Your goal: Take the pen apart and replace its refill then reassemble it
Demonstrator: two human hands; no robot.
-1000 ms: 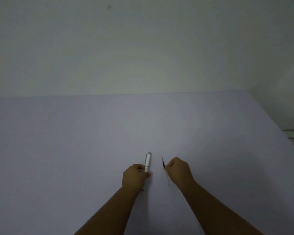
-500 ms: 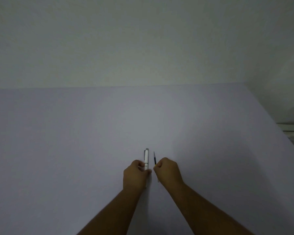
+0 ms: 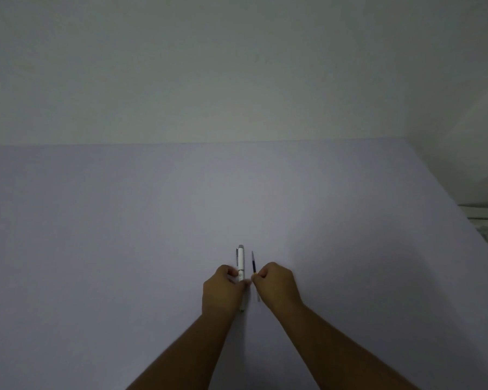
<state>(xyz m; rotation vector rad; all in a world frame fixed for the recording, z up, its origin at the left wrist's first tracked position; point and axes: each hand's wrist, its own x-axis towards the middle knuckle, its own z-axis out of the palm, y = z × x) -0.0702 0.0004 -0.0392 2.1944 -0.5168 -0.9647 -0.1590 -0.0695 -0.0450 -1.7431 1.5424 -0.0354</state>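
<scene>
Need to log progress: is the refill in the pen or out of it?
Out. The right hand pinches the thin refill beside the white pen, held by the left hand; a gap separates them.

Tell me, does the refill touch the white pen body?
Apart. The head view shows a strip of table between the refill and the white pen body.

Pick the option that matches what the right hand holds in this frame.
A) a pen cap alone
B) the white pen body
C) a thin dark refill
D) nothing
C: the right hand pinches a thin dark refill that points away from the person, while the left hand grips the white pen body beside it.
</scene>
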